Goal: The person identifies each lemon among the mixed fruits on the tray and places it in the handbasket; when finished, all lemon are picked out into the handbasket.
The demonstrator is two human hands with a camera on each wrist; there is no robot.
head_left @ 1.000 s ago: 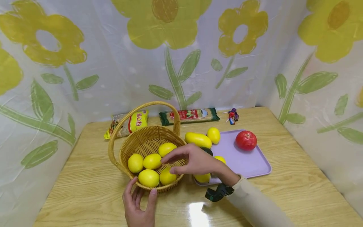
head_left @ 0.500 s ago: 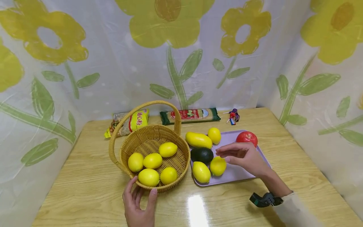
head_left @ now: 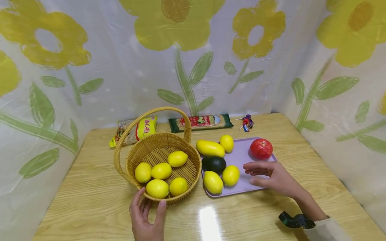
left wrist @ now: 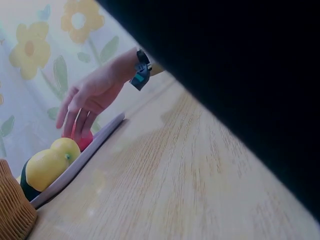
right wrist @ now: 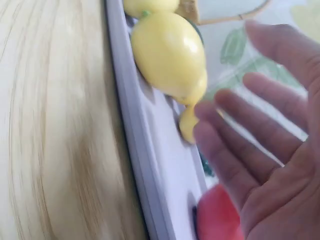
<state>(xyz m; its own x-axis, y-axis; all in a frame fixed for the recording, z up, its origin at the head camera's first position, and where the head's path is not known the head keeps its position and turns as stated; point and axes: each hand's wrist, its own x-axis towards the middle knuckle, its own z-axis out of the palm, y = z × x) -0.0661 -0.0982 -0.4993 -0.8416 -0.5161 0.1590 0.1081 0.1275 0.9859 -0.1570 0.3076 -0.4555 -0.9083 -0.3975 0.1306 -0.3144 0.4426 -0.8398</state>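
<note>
A wicker basket (head_left: pixel 193 184) with a tall arched handle stands left of centre, several lemons (head_left: pixel 161 171) lying inside it. Fingertips and thumb of my left hand (head_left: pixel 146 217) rest against its near rim. To its right is a lilac tray (head_left: pixel 247 165) bearing a yellow mango-shaped fruit (head_left: pixel 210 148), a dark avocado (head_left: pixel 213 164), a few more lemons (head_left: pixel 231 175) and a red pomegranate (head_left: pixel 261 149). My right hand (head_left: pixel 278 177) hovers over the tray's right part, fingers extended and holding nothing; in the right wrist view its palm (right wrist: pixel 285 195) faces the lemons.
Along the back of the table lie a yellow bag of macaroni (head_left: pixel 146 127), a long green-ended pasta packet (head_left: pixel 200 122) and a few wrapped lollipops (head_left: pixel 247 123). A flower-printed curtain (head_left: pixel 135 67) encloses the table (head_left: pixel 96 201). The basket handle arches high.
My right hand has moved from above the basket rightward to over the tray, lowering in front of the pomegranate. My left hand stays at the basket rim. The lemons stay put.
</note>
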